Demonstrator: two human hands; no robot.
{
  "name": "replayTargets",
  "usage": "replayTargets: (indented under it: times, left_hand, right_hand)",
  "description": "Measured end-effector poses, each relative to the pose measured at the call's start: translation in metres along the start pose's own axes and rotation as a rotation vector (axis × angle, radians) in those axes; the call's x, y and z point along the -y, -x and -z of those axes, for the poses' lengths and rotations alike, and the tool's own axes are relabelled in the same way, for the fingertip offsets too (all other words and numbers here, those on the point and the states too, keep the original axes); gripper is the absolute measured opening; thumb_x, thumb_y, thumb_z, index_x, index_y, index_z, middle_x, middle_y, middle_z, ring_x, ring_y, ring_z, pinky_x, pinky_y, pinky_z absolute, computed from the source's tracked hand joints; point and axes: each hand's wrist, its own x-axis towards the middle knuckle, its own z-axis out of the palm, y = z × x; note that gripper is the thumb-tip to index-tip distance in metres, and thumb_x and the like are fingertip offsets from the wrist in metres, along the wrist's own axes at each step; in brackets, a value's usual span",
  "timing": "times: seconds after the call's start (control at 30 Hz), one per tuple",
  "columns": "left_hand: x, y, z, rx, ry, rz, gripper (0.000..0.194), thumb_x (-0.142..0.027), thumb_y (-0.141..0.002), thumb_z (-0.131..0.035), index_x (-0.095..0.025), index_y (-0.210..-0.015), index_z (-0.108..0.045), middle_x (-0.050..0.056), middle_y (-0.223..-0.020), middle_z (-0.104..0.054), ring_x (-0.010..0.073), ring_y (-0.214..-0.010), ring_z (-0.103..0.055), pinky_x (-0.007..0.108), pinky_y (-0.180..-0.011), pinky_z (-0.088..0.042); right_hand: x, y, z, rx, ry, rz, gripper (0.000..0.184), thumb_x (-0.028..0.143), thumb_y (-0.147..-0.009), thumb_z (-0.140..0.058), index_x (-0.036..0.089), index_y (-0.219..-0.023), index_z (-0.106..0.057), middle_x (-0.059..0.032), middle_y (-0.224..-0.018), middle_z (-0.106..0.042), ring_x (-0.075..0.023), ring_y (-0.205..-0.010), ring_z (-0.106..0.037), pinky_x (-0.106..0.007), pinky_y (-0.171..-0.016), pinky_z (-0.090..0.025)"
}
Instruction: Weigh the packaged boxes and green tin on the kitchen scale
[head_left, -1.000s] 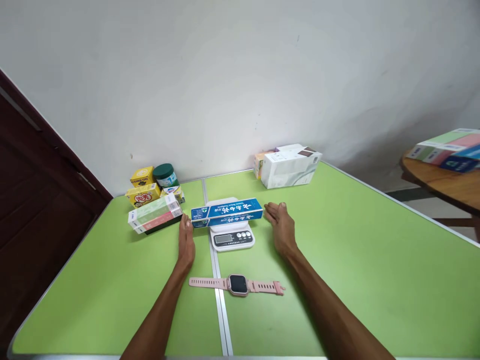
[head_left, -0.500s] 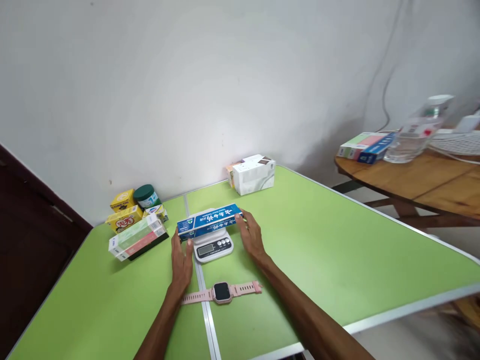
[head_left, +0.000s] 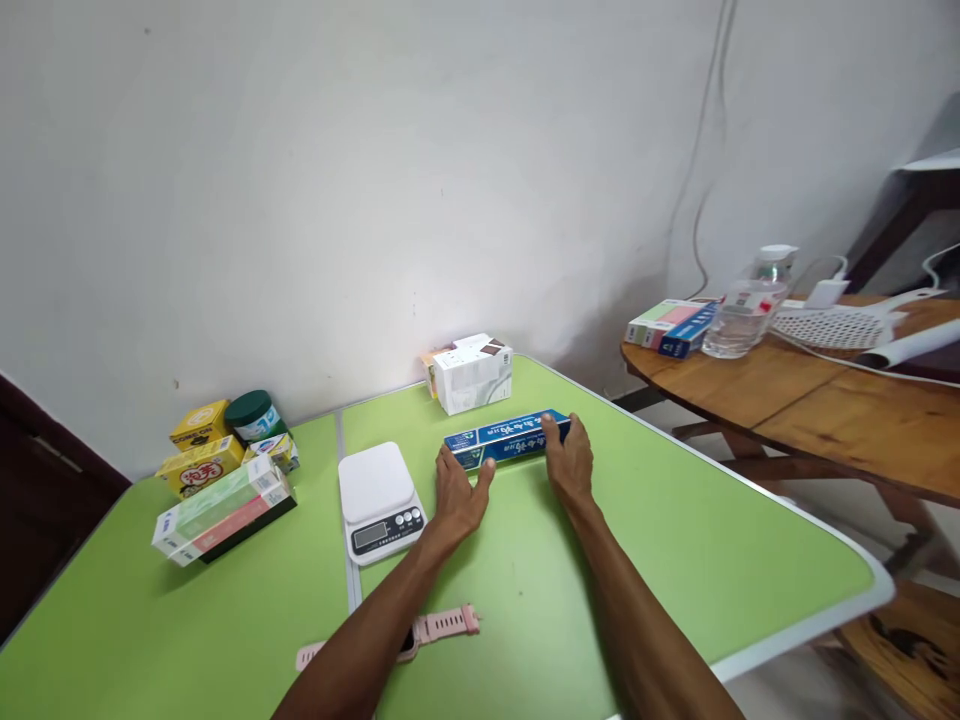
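Note:
A long blue toothpaste box point(head_left: 506, 440) is held between my two hands, to the right of the white kitchen scale point(head_left: 377, 487). My left hand point(head_left: 459, 492) grips its left end, thumb on the near side. At the other end my right hand point(head_left: 568, 460) is closed on it, thumb in front and fingers behind. Whether the box touches the table cannot be made out. Nothing lies on the scale's platform. Closer to me, a pink-strapped smartwatch point(head_left: 448, 624) lies partly hidden under my left forearm.
At the back left stand yellow boxes point(head_left: 201, 466), a green-lidded jar point(head_left: 253, 415) and a green-and-pink carton point(head_left: 225, 508). White boxes point(head_left: 474, 375) stand by the wall. A wooden table point(head_left: 810, 400) on the right holds a plastic bottle point(head_left: 742, 310) and more cartons point(head_left: 670, 326).
Both hands have closed on the toothpaste box's ends and moved it off the scale to the right. The view has turned right, showing more of the wooden table.

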Motion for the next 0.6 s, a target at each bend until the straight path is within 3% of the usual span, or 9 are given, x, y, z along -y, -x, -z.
replayTargets:
  times: [0.13,0.23,0.4,0.6]
  left_hand:
    - [0.004,-0.025,-0.012,-0.066,-0.313,0.037,0.094,-0.066,-0.093,-0.047,-0.004,-0.16,-0.027,0.029,-0.168,-0.032,0.0387,-0.162,-0.017,0.054,-0.131,-0.008]
    - [0.003,-0.043,-0.013,-0.057,-0.457,0.07,0.091,-0.063,-0.096,-0.042,0.001,-0.159,-0.026,0.03,-0.167,-0.032,0.0377,-0.162,-0.018,0.051,-0.131,-0.012]
    - [0.003,-0.065,-0.017,-0.084,-0.498,0.051,0.09,-0.062,-0.096,-0.043,0.001,-0.158,-0.027,0.031,-0.166,-0.034,0.038,-0.161,-0.021,0.051,-0.13,-0.014]
    - [0.0,-0.076,-0.021,-0.089,-0.491,0.08,0.091,-0.061,-0.095,-0.047,-0.001,-0.159,-0.025,0.03,-0.166,-0.032,0.0384,-0.16,-0.022,0.05,-0.13,-0.013]
  right_hand:
    - [-0.01,-0.014,-0.015,0.128,0.328,0.083,0.089,0.061,-0.099,-0.025,-0.007,-0.155,-0.033,-0.0344,-0.152,-0.05,-0.0413,-0.146,-0.045,-0.057,-0.123,-0.024]
    - [-0.012,-0.024,-0.024,0.196,0.517,0.153,0.077,0.044,-0.102,-0.022,-0.01,-0.157,-0.024,-0.0352,-0.153,-0.049,-0.04,-0.147,-0.044,-0.058,-0.123,-0.022]
    - [-0.012,-0.038,-0.031,0.309,0.621,0.204,0.083,0.045,-0.102,-0.024,-0.016,-0.157,-0.012,-0.0386,-0.16,-0.036,-0.0425,-0.152,-0.035,-0.055,-0.124,-0.022]
    - [-0.012,-0.05,-0.04,0.338,0.605,0.182,0.082,0.044,-0.102,-0.026,-0.011,-0.16,-0.009,-0.0361,-0.162,-0.034,-0.0409,-0.155,-0.032,-0.059,-0.124,-0.022]
